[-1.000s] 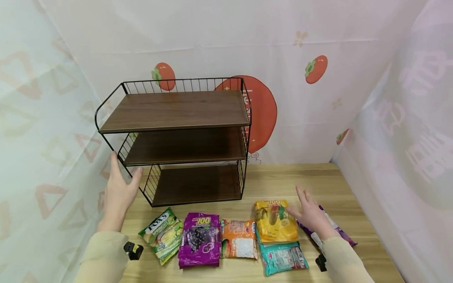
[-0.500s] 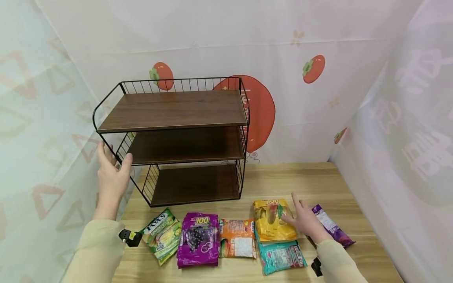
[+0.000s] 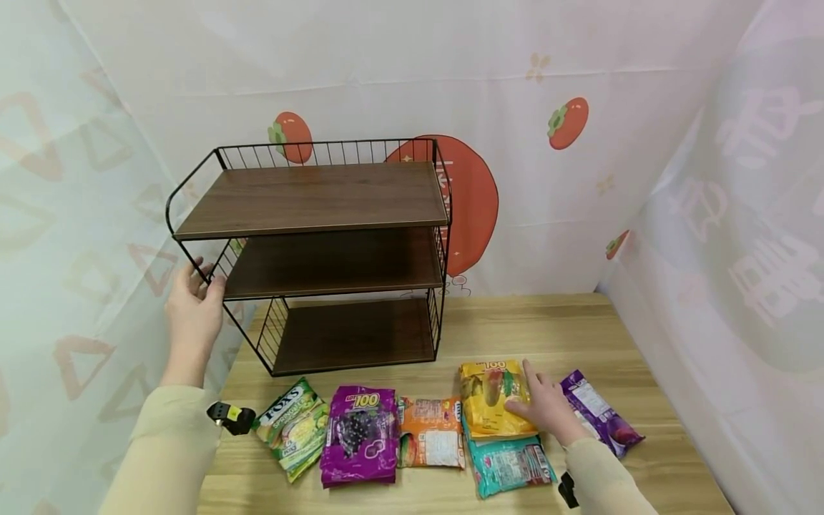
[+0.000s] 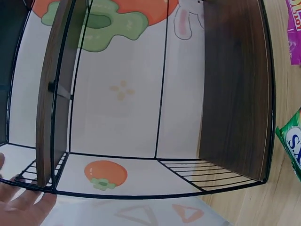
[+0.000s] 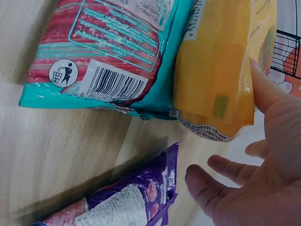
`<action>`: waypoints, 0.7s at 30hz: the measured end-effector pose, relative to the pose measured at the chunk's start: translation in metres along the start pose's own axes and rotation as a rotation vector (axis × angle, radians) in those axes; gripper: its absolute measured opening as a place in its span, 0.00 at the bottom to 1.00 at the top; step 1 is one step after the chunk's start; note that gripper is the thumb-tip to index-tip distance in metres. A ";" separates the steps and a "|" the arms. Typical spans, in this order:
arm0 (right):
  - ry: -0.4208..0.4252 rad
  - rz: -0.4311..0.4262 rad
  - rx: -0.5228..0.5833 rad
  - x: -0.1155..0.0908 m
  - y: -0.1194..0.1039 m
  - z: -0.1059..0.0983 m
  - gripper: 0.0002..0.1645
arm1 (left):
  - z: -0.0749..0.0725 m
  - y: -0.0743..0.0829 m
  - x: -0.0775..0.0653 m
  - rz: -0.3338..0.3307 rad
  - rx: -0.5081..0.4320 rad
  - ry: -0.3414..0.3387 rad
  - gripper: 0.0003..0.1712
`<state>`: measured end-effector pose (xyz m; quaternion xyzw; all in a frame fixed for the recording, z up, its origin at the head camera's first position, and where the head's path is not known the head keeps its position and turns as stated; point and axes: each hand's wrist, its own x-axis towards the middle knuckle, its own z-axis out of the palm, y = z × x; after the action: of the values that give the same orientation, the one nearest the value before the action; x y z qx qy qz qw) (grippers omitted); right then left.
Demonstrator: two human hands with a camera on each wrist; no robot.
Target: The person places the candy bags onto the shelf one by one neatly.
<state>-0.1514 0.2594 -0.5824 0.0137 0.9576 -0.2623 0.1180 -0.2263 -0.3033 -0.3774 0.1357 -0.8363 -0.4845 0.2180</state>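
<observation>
My left hand [image 3: 193, 315] is at the left side of a three-tier shelf rack [image 3: 315, 200] with dark wood boards and a black wire frame. In the head view its thumb lies at the middle board's front corner and its fingers go behind the side frame. The left wrist view shows those fingers [image 4: 28, 207] against the wire. My right hand [image 3: 547, 404] is at the right edge of a yellow candy bag [image 3: 492, 408]. Its thumb touches that bag in the right wrist view, while the other fingers [image 5: 235, 169] reach loosely past it. The yellow bag lies partly over a teal candy bag [image 5: 101, 56].
An orange candy bag [image 3: 431, 433], a purple grape candy bag [image 3: 359, 436] and a green Fox's candy bag [image 3: 292, 429] lie in front of the rack. Another purple bag [image 3: 601, 415] lies right of my right hand. Printed cloth walls [image 3: 515, 236] surround the wooden table [image 3: 547, 322].
My left hand has moved left and slightly up, onto the rack's side frame. My right hand has come down and left to the yellow candy bag, uncovering more of the purple bag at right.
</observation>
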 end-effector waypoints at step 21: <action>-0.089 0.158 0.355 0.004 -0.002 -0.002 0.62 | 0.003 -0.019 0.019 -0.063 0.106 -0.098 0.28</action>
<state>-0.1562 0.2584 -0.5809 0.0979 0.8862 -0.4171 0.1760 -0.2444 -0.3185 -0.3905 0.1492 -0.8658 -0.4522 0.1538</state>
